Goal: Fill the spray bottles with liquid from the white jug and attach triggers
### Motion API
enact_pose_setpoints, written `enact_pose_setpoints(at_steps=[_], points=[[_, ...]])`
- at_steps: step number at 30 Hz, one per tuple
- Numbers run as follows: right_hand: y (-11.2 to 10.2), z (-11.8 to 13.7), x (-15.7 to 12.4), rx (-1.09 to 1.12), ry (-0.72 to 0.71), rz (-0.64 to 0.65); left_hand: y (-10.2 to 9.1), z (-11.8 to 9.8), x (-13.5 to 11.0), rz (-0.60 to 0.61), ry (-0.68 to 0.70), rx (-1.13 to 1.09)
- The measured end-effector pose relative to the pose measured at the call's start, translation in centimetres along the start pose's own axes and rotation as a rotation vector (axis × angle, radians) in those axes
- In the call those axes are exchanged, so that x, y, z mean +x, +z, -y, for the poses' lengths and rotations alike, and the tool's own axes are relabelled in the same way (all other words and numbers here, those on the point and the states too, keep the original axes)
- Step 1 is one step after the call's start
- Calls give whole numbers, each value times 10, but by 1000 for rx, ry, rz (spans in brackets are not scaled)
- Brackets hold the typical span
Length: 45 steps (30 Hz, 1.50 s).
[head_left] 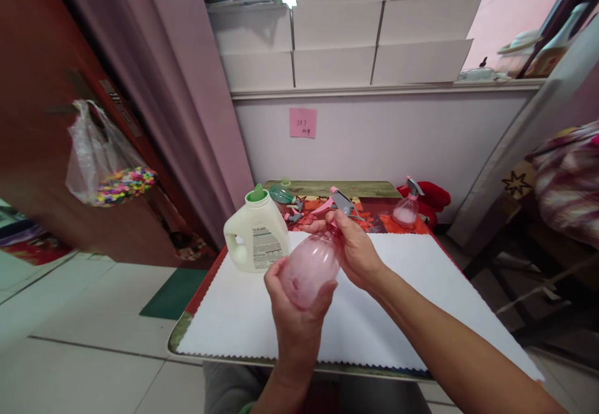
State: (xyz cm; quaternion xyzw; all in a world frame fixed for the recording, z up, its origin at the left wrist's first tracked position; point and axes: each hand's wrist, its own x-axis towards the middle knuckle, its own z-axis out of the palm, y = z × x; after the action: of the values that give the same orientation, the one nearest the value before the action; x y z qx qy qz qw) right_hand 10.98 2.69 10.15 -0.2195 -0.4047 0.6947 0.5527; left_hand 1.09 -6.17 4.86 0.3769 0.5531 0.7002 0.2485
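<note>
A pink see-through spray bottle is held tilted above the table, its grey and pink trigger head pointing away from me. Round the wide bottom of the bottle my left hand is closed. My right hand grips the neck just below the trigger head, fingers partly hidden behind it. To the left stands a large cream jug with a handle, a printed label and a green piece in its mouth.
A white mat covers the table's front. Behind it lie a green bottle and loose spray heads. Another pink spray bottle stands at the back right. A pink note is on the wall; a bag of colourful bits hangs left.
</note>
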Motion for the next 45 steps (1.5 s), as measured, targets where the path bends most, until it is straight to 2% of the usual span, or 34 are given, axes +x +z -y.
enact_pose_setpoints(at_steps=[2,3,4,5,7,9,11,13,15,16,17,18,20,22,25,27,29,30,32,35,37,40,42,43,45], points=[[4,-4,-2,40,-14,-63,4,12,-2,-69,226,57],[6,-6,-2,58,-34,-88,6,16,-3,-72,285,35],[7,-7,-3,71,-61,-111,8,16,-5,-60,291,-27],[8,-8,-4,75,-92,-128,10,15,-6,-42,240,-130],[9,-9,-5,54,-140,-128,14,5,-8,-20,-3,-398],[7,-7,-6,9,-156,-67,15,-8,-6,-7,-297,-617],[4,-4,-6,-43,-159,3,12,-18,0,80,-542,-694],[-1,-2,-6,-77,-157,29,6,-19,7,304,-739,-633],[-6,-1,-5,-87,-151,30,-2,-12,11,556,-889,-482],[-9,0,-5,-90,-146,37,-4,-8,12,638,-925,-406],[-10,0,-5,-99,-144,45,-6,-2,11,668,-924,-349],[-11,1,-5,-114,-142,46,-7,3,10,655,-887,-317],[-12,3,-5,-155,-124,15,-7,11,7,545,-698,-301],[-9,5,-6,-179,-101,-61,-6,17,5,386,-386,-244],[-1,7,-8,-144,-76,-173,-5,26,8,176,147,-6],[6,7,-9,-79,-75,-222,-3,31,12,73,415,129],[13,7,-10,-13,-102,-256,2,33,13,-9,531,155],[16,7,-11,13,-126,-263,5,31,12,-33,515,126],[19,8,-10,42,-165,-237,11,22,9,-20,347,-5],[16,13,-8,25,-189,-120,11,0,7,122,-102,-336],[10,15,-7,-14,-205,-35,6,-14,12,286,-421,-539],[1,17,-7,-91,-236,69,-3,-25,25,658,-824,-601],[-2,17,-7,-144,-241,101,-6,-23,29,798,-966,-574],[-3,17,-7,-168,-235,105,-6,-22,29,794,-1001,-571],[-3,18,-7,-208,-211,89,-2,-18,26,675,-1006,-568]])
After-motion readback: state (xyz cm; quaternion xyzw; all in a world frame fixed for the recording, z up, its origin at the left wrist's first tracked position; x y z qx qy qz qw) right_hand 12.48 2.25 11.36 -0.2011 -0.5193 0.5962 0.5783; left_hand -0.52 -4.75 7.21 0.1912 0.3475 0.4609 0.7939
